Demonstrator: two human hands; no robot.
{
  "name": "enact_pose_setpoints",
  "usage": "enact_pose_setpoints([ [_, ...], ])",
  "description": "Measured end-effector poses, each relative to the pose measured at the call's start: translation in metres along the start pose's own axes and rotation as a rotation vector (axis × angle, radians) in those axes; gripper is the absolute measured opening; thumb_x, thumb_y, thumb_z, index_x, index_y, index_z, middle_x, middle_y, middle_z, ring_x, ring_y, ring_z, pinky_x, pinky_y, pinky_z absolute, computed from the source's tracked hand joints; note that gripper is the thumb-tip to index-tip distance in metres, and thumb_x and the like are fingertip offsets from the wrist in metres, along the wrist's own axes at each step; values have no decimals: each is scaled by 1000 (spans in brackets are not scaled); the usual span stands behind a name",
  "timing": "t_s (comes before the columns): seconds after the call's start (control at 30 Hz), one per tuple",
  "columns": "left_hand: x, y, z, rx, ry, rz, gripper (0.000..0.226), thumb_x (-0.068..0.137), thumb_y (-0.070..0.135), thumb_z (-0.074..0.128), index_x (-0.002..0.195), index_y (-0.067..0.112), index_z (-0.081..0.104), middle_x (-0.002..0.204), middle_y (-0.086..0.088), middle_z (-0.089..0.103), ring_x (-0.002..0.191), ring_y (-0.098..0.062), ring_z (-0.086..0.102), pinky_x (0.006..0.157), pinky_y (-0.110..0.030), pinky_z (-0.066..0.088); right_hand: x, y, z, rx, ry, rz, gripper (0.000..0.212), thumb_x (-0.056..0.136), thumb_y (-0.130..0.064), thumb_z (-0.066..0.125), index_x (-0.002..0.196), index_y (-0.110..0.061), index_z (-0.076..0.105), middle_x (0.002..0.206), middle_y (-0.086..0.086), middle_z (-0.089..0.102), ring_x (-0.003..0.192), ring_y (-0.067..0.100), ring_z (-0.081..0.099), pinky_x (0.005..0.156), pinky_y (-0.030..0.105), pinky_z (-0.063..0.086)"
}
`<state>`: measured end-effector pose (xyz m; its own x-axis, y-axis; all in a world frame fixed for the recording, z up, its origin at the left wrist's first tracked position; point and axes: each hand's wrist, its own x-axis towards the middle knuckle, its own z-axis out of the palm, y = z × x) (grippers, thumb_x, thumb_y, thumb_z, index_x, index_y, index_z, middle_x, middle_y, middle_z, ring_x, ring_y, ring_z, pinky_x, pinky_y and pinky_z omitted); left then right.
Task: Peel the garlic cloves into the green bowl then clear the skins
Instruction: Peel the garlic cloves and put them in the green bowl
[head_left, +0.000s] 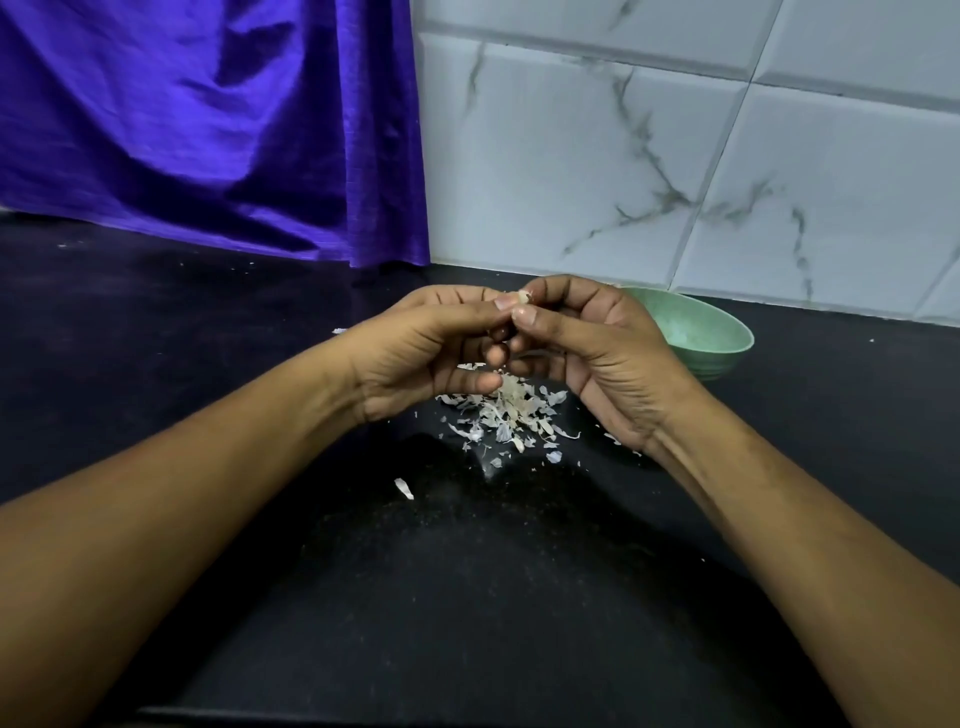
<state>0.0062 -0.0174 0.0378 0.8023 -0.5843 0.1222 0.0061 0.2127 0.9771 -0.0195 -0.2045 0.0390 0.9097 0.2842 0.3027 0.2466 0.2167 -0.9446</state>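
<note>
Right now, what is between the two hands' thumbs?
A small pale garlic clove, pinched between the left hand and the right hand, as the head view shows.

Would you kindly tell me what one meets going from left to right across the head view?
Purple cloth → left hand → garlic clove → right hand → green bowl.
</note>
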Motion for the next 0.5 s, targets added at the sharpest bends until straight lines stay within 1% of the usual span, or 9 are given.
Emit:
enact_pose_setpoints([
  [0.1,-1,1,3,-25,-31,-29,18,92,29,63,96,12,62,78,1,61,62,-2,56,54,-18,55,0,1,1,2,-2,-2,15,79,-12,75,92,-11,67,84,13,74,69,17,67,66,28,60],
  [0.2,-1,3,5,-75,-46,-45,18,91,29,61,94,12,57,75,3,62,61,-1,55,54,-17,55,1,2,1,-73,28,-98,17,81,-13,76,95,-9,68,91,15,74,70,20,64,66,29,58],
  [0.27,0,3,6,-101,-32,-56,15,91,27,62,91,13,59,75,3,59,61,-2,55,53,-18,55,1,1,0,-176,55,-190,14,85,-8,76,96,-7,67,92,13,75,71,20,65,67,30,59],
  [0.37,2,-1,8,-147,45,-63,13,95,22,62,85,14,63,75,3,57,59,-3,57,51,-20,56,2,2,-2,-351,94,-294,9,92,0,71,96,-6,67,92,12,75,72,18,68,70,30,59],
  [0.43,4,-5,9,-134,91,-51,12,97,23,62,88,15,65,75,4,57,59,-4,58,50,-20,56,3,3,-5,-458,96,-330,8,94,-1,70,98,-7,67,92,10,75,76,17,71,71,30,58],
  [0.5,5,-4,9,-109,118,-26,12,98,25,63,92,14,64,77,4,59,60,-3,59,50,-19,56,3,4,-9,-635,92,-368,7,95,-3,69,99,-8,66,91,4,74,81,20,73,73,35,60],
])
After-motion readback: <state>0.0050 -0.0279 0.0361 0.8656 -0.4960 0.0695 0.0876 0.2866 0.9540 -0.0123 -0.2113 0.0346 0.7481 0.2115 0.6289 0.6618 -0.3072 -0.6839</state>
